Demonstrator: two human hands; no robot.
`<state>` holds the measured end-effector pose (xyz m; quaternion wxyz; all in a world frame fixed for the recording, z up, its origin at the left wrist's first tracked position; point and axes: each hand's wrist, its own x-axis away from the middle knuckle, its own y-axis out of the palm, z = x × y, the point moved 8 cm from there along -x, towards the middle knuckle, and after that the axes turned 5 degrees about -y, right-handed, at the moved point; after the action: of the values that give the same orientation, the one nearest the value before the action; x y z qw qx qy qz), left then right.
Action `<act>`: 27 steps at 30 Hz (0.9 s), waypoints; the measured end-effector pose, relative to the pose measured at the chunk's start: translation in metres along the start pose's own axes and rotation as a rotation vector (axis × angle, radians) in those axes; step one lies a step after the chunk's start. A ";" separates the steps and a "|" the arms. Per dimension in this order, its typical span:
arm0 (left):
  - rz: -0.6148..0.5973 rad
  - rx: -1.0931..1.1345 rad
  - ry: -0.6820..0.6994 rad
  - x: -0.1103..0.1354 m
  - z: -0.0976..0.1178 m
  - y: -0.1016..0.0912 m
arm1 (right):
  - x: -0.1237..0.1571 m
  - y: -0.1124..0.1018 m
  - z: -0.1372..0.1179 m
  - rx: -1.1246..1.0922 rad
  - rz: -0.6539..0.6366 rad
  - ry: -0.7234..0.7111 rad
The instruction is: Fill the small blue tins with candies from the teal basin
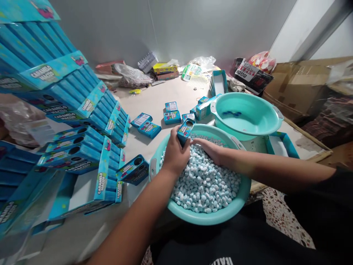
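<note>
My left hand (pixel 174 152) grips a small blue candy box (pixel 185 131) and holds it upright over a teal basin (pixel 240 200) filled with pale blue and white candies (pixel 204 182). My right hand (pixel 209 149) lies palm down on the candies just right of the box, fingers partly buried in the heap. Whether it holds any candies is hidden.
A second teal basin (pixel 273 121) stands behind, nearly bare. Several small blue boxes (pixel 149 127) lie loose on the table. Tall stacks of blue display cartons (pixel 82 121) fill the left side. Cardboard boxes (pixel 298 84) and clutter sit at the back right.
</note>
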<state>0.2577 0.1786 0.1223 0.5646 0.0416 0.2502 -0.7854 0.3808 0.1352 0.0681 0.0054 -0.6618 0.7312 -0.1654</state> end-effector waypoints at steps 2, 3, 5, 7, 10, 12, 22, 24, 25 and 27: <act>0.039 0.017 -0.026 0.000 0.001 -0.007 | 0.005 0.009 0.002 -0.173 -0.070 0.139; 0.066 0.024 -0.035 0.000 0.002 -0.012 | 0.009 0.013 0.002 -0.249 -0.098 0.218; 0.125 0.046 -0.053 0.003 0.006 -0.022 | 0.017 0.018 0.001 -0.390 -0.120 0.353; 0.176 0.077 -0.077 0.009 0.010 -0.032 | 0.023 0.019 -0.001 -0.518 -0.095 0.432; 0.219 0.100 -0.098 0.021 0.018 -0.042 | 0.024 0.013 -0.009 -0.670 -0.011 0.395; 0.218 0.098 -0.103 0.029 0.025 -0.044 | 0.023 0.005 -0.014 -0.714 0.059 0.322; 0.064 0.056 -0.123 0.048 0.036 -0.022 | 0.021 -0.041 -0.050 -0.828 0.365 0.126; 0.030 0.043 -0.121 0.048 0.035 -0.017 | 0.019 -0.047 -0.059 -0.816 0.384 0.057; 0.020 0.035 -0.126 0.047 0.035 -0.015 | 0.019 -0.050 -0.062 -0.795 0.392 0.018; 0.012 0.024 -0.132 0.041 0.034 -0.014 | 0.016 -0.054 -0.069 -0.720 0.389 -0.054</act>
<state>0.2369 0.1314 0.1422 0.5841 -0.0019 0.2027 -0.7860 0.4156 0.1323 0.1496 -0.1760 -0.4752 0.8533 0.1226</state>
